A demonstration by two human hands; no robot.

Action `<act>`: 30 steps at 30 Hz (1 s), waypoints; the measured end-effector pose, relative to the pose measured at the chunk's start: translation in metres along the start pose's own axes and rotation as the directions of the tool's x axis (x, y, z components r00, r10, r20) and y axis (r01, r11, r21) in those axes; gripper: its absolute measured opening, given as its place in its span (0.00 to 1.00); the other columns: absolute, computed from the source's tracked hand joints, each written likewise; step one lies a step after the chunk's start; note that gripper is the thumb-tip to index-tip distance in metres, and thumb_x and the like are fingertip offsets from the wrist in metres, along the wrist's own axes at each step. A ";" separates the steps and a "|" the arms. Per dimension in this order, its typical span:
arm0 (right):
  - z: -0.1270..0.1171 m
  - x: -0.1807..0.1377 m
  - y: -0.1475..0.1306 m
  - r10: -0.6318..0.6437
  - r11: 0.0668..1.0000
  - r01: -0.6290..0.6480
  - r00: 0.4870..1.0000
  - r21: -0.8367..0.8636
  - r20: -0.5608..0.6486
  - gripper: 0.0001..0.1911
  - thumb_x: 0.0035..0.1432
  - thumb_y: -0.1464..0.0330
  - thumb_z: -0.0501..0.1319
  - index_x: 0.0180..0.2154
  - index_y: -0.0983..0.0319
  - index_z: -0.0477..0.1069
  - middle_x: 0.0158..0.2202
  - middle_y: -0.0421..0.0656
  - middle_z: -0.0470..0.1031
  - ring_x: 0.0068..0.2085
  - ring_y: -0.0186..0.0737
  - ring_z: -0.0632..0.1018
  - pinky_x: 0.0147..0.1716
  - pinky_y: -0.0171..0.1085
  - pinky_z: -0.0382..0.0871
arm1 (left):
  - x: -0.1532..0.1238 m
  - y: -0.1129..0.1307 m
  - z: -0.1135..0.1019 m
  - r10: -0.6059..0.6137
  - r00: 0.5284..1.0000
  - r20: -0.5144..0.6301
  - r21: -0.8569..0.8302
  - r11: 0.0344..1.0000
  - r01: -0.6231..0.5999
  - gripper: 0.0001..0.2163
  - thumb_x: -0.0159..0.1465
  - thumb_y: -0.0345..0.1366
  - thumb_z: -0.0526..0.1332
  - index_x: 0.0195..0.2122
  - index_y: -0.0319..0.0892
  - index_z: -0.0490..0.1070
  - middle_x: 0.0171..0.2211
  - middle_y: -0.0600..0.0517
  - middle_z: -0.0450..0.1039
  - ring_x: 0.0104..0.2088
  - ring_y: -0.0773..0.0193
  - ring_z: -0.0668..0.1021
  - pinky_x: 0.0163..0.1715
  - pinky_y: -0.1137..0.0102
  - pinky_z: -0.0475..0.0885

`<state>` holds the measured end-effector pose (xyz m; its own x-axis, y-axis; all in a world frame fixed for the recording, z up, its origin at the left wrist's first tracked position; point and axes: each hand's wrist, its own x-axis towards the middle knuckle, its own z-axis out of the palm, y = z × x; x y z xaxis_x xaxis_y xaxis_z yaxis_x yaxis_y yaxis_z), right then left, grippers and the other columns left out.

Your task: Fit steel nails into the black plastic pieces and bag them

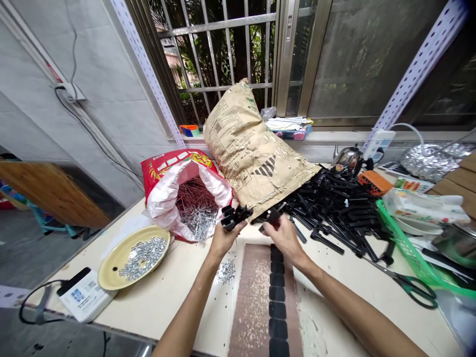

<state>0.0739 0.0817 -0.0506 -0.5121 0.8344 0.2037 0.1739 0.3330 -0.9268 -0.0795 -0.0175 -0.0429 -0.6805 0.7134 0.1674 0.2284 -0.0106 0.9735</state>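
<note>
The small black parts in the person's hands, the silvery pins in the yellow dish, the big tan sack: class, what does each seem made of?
Small black parts, held by the left hand: probably moulded plastic, matte and uniform. Silvery pins in the round yellow dish: likely metal, bright glints. Big tan sack: apparently kraft paper, printed, creased, torn at its mouth.

The right hand (284, 237) is hiding most of its black part (270, 218); the frame's right edge is cutting off the green basket (405, 243) beside the scissors (409, 285).

Barred window (223, 54) above a cream table (156, 297), white tiled wall (44, 129).
</note>
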 end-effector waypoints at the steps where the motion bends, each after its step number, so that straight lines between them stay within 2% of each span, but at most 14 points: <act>1: -0.011 -0.002 0.007 0.029 1.000 -0.029 0.999 -0.011 -0.027 0.13 0.52 0.63 0.58 0.38 0.64 0.66 0.30 0.42 0.74 0.28 0.38 0.75 0.28 0.35 0.68 | 0.003 -0.006 0.004 0.077 0.996 0.044 0.083 0.993 -0.081 0.12 0.47 0.37 0.69 0.32 0.40 0.75 0.30 0.49 0.77 0.31 0.58 0.77 0.33 0.64 0.73; 4: -0.044 -0.012 0.018 0.013 0.986 -0.024 0.997 -0.164 -0.072 0.11 0.52 0.62 0.58 0.34 0.63 0.66 0.27 0.42 0.72 0.27 0.39 0.74 0.26 0.36 0.67 | 0.009 -0.026 0.023 0.239 0.929 0.281 0.288 0.903 -0.319 0.10 0.50 0.31 0.65 0.35 0.42 0.75 0.36 0.48 0.76 0.39 0.55 0.76 0.41 0.62 0.70; 7: -0.067 -0.026 0.017 -0.113 0.942 0.091 0.992 -0.323 -0.049 0.09 0.53 0.63 0.58 0.30 0.62 0.67 0.27 0.43 0.71 0.28 0.40 0.73 0.28 0.37 0.67 | 0.012 -0.041 0.046 0.228 0.865 0.448 0.447 0.780 -0.438 0.11 0.54 0.27 0.62 0.38 0.42 0.74 0.39 0.47 0.75 0.43 0.54 0.73 0.44 0.62 0.68; 10: -0.077 -0.036 0.013 -0.183 0.936 0.168 0.983 -0.310 -0.018 0.08 0.55 0.64 0.57 0.33 0.61 0.69 0.31 0.43 0.72 0.28 0.38 0.73 0.30 0.36 0.68 | 0.016 -0.050 0.063 0.187 0.849 0.494 0.535 0.704 -0.466 0.12 0.54 0.31 0.64 0.41 0.42 0.73 0.39 0.45 0.75 0.43 0.53 0.72 0.43 0.62 0.68; 13: -0.081 -0.038 0.013 -0.128 0.940 0.108 0.991 -0.324 -0.042 0.07 0.54 0.64 0.57 0.32 0.61 0.68 0.29 0.42 0.72 0.27 0.37 0.72 0.27 0.35 0.66 | 0.021 -0.051 0.073 0.176 0.851 0.494 0.555 0.690 -0.465 0.16 0.54 0.35 0.65 0.44 0.40 0.72 0.41 0.43 0.74 0.43 0.52 0.73 0.43 0.61 0.67; 15: -0.083 -0.038 0.015 -0.053 0.939 0.027 0.996 -0.343 -0.067 0.06 0.52 0.65 0.57 0.30 0.61 0.68 0.26 0.41 0.71 0.26 0.37 0.72 0.25 0.34 0.64 | 0.021 -0.049 0.076 0.198 0.835 0.514 0.535 0.687 -0.492 0.16 0.56 0.33 0.63 0.46 0.40 0.71 0.42 0.44 0.73 0.43 0.54 0.73 0.44 0.61 0.67; 16: -0.083 -0.038 0.015 -0.022 0.939 -0.008 0.997 -0.345 -0.081 0.06 0.51 0.65 0.58 0.30 0.61 0.67 0.25 0.40 0.71 0.25 0.37 0.71 0.24 0.34 0.64 | 0.021 -0.048 0.077 0.215 0.808 0.549 0.506 0.684 -0.526 0.16 0.57 0.30 0.62 0.47 0.41 0.71 0.42 0.44 0.73 0.44 0.55 0.73 0.45 0.61 0.67; 18: -0.084 -0.039 0.015 0.023 0.945 -0.050 0.996 -0.323 -0.086 0.06 0.50 0.66 0.58 0.31 0.61 0.67 0.24 0.39 0.71 0.24 0.37 0.71 0.24 0.34 0.63 | 0.019 -0.046 0.079 0.243 0.724 0.646 0.430 0.668 -0.608 0.19 0.57 0.27 0.60 0.50 0.44 0.69 0.44 0.46 0.73 0.45 0.56 0.71 0.46 0.62 0.66; 20: -0.085 -0.040 0.015 0.044 0.959 -0.058 0.997 -0.276 -0.057 0.06 0.51 0.66 0.58 0.32 0.61 0.66 0.24 0.38 0.71 0.25 0.37 0.72 0.24 0.33 0.63 | 0.019 -0.046 0.080 0.251 0.662 0.707 0.370 0.666 -0.648 0.23 0.56 0.28 0.62 0.54 0.45 0.67 0.47 0.45 0.72 0.47 0.55 0.70 0.48 0.61 0.65; 21: -0.085 -0.040 0.014 0.050 0.967 -0.057 0.998 -0.250 -0.033 0.06 0.51 0.65 0.57 0.32 0.61 0.66 0.24 0.38 0.71 0.25 0.36 0.72 0.24 0.33 0.63 | 0.020 -0.046 0.080 0.241 0.659 0.713 0.364 0.675 -0.641 0.25 0.55 0.31 0.63 0.55 0.44 0.66 0.48 0.44 0.71 0.48 0.54 0.70 0.48 0.60 0.65; 23: -0.087 -0.041 0.013 0.050 0.973 -0.047 0.999 -0.225 0.008 0.06 0.52 0.65 0.57 0.30 0.61 0.66 0.23 0.38 0.70 0.24 0.36 0.71 0.23 0.33 0.62 | 0.023 -0.048 0.080 0.192 0.694 0.694 0.389 0.711 -0.586 0.28 0.52 0.35 0.66 0.56 0.43 0.65 0.49 0.42 0.71 0.48 0.52 0.71 0.49 0.58 0.64; 26: -0.087 -0.042 0.012 -0.014 0.954 0.021 1.000 -0.300 0.026 0.07 0.53 0.65 0.56 0.27 0.61 0.65 0.25 0.40 0.69 0.26 0.37 0.70 0.23 0.33 0.61 | 0.029 -0.047 0.077 0.125 0.743 0.657 0.411 0.767 -0.493 0.28 0.49 0.34 0.68 0.53 0.44 0.68 0.48 0.43 0.73 0.48 0.51 0.72 0.50 0.58 0.64; 28: -0.087 -0.043 0.014 -0.046 0.931 0.058 0.998 -0.360 0.040 0.05 0.53 0.67 0.55 0.30 0.62 0.66 0.27 0.41 0.70 0.26 0.37 0.70 0.24 0.33 0.62 | 0.031 -0.041 0.075 0.100 0.771 0.629 0.381 0.825 -0.418 0.27 0.49 0.36 0.68 0.53 0.44 0.69 0.48 0.43 0.73 0.48 0.50 0.73 0.50 0.58 0.64; 30: -0.085 -0.043 0.019 -0.041 0.910 0.047 0.999 -0.411 0.023 0.11 0.53 0.68 0.55 0.39 0.63 0.67 0.28 0.42 0.71 0.26 0.38 0.71 0.25 0.34 0.62 | 0.031 -0.029 0.072 0.071 0.794 0.604 0.322 0.889 -0.325 0.28 0.47 0.39 0.69 0.51 0.44 0.71 0.48 0.43 0.73 0.48 0.49 0.74 0.50 0.58 0.65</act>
<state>0.1708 0.0895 -0.0496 -0.5383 0.8096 0.2339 0.4804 0.5228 -0.7042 -0.0569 0.0556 -0.0774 -0.1032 0.9888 0.1078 0.6485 -0.0153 0.7610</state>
